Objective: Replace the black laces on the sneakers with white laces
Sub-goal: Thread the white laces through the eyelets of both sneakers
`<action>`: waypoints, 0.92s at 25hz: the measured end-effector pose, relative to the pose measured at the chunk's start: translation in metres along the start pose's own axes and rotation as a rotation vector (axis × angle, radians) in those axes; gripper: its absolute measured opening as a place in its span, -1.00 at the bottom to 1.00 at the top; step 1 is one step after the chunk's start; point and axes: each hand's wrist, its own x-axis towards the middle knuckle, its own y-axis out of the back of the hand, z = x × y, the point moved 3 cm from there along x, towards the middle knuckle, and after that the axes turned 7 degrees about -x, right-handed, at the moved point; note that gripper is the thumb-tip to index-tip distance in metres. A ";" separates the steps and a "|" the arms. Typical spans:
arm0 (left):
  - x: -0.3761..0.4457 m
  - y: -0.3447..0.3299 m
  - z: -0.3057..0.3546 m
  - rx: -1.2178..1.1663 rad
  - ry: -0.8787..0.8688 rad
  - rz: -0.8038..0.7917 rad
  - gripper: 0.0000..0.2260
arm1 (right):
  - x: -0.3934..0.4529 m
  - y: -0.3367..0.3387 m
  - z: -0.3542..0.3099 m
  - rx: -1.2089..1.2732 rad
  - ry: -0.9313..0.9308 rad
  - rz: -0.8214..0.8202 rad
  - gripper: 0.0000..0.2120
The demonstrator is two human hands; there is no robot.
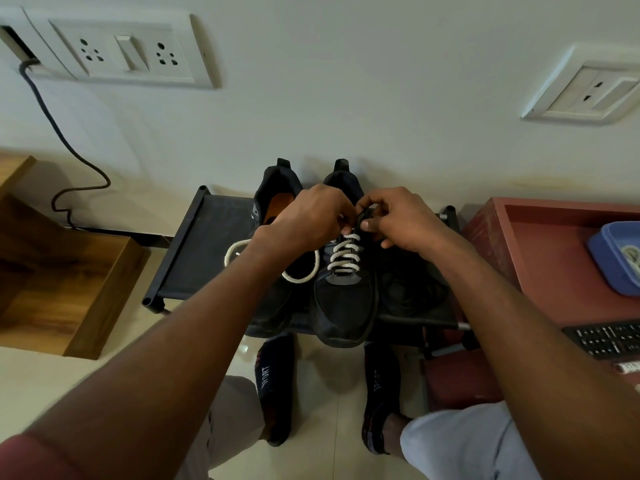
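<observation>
- Left hand [313,216] pinches the white lace [344,252] at the right sneaker's [344,299] top eyelets, frame centre.
- Right hand [398,216] curls there; its hold is unclear.
- Risk: the loose loop slackens the lacing.

Both forearms are bare; a maroon short sleeve [31,455] shows at the left upper arm. The trousers [460,445] are pale grey over both knees. Each foot wears a dark navy sock [275,386] with "SPORT" printed in white along the top and a reddish patterned edge.
</observation>
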 end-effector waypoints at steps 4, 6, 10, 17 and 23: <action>0.003 0.000 0.010 0.126 -0.022 -0.011 -0.82 | 0.001 0.001 0.001 -0.021 -0.007 -0.009 -0.79; 0.004 -0.003 0.011 0.154 -0.049 -0.024 -0.83 | 0.002 0.002 0.002 -0.026 -0.009 -0.011 -0.78; 0.003 -0.004 -0.003 -0.038 0.049 0.064 -0.86 | 0.001 0.002 -0.001 -0.003 -0.008 -0.003 -0.76; 0.003 -0.009 -0.014 -0.329 0.232 0.098 -0.93 | 0.000 0.003 -0.002 0.012 -0.008 -0.026 -0.78; 0.004 -0.014 -0.012 -0.313 0.249 0.079 -0.93 | 0.001 0.001 -0.002 0.013 0.000 -0.042 -0.77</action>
